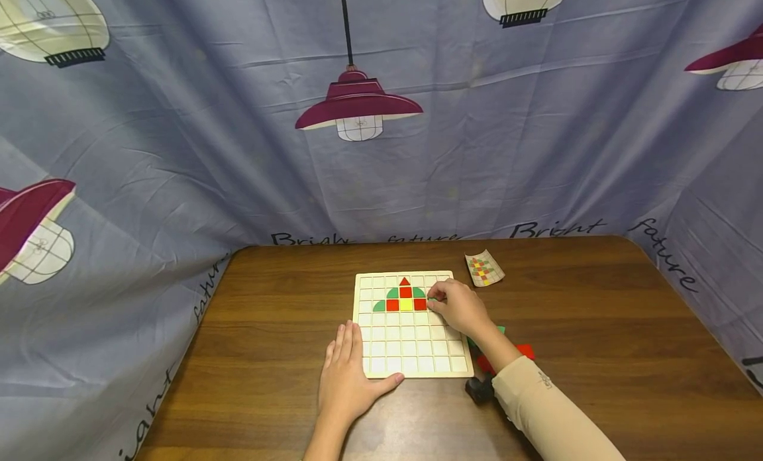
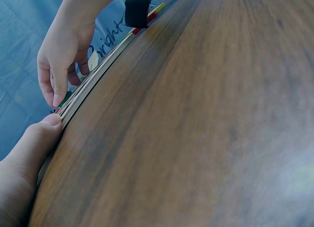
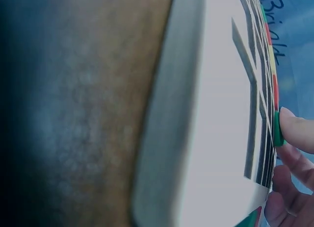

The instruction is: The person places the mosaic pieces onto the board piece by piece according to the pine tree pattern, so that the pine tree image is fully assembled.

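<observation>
A pale square grid board (image 1: 408, 350) lies on the table. On its upper part, red squares (image 1: 406, 292), a yellow square (image 1: 406, 305), a red triangle (image 1: 405, 281) and green quarter-round pieces (image 1: 379, 306) form a stepped figure. My right hand (image 1: 459, 307) pinches a green piece (image 3: 278, 128) at the right end of the figure's lower row, beside a red square. Much of that piece is hidden by the fingers in the head view. My left hand (image 1: 346, 385) rests at the board's lower left corner, fingers straight along the side, thumb at the near edge.
A small pattern card (image 1: 485, 268) with a coloured figure lies beyond the board's right corner. Loose red pieces (image 1: 526, 351) and green pieces (image 1: 501, 329) lie right of the board, partly under the right forearm. A printed curtain (image 1: 381, 183) hangs behind the wooden table (image 1: 268, 355).
</observation>
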A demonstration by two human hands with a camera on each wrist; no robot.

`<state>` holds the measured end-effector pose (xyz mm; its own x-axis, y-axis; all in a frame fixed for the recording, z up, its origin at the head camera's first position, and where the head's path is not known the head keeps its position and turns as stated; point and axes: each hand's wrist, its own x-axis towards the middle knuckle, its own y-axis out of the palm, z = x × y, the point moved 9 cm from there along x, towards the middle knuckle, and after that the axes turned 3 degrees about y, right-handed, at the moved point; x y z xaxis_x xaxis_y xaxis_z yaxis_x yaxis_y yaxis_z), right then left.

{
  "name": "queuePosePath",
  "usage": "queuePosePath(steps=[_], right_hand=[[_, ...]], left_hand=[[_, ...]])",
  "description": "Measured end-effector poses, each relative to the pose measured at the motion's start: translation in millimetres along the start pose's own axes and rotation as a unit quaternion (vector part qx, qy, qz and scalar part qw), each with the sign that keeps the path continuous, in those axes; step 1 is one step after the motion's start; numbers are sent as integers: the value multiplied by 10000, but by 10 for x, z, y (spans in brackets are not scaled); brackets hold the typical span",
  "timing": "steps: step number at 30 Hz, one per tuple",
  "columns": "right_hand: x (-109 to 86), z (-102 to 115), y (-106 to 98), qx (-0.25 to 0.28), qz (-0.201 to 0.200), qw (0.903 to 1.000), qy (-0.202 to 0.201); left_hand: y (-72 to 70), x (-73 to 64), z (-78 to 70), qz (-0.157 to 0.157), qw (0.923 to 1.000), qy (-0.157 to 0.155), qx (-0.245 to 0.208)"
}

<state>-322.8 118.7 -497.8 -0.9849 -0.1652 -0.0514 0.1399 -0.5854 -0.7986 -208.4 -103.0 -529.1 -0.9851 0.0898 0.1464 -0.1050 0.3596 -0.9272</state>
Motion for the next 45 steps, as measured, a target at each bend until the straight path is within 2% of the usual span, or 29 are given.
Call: queuePosePath(steps=[20,31,36,45], right_hand=[[-41,27,-3,-114,330,9994,-76],[-78,30,-64,-269,358,9990,-68],[-86,-16,-175,-304,347,9989,-102],[-152,-256,-551,-180,148,9997,-41]], left_hand=[[2,-3,-7,-67,10000,12,-61],[11,0,-4,26,10000,-4,-33],[13,-1,-1,52,10000,-15,-38],[10,5,6,16,10000,-24,-21]])
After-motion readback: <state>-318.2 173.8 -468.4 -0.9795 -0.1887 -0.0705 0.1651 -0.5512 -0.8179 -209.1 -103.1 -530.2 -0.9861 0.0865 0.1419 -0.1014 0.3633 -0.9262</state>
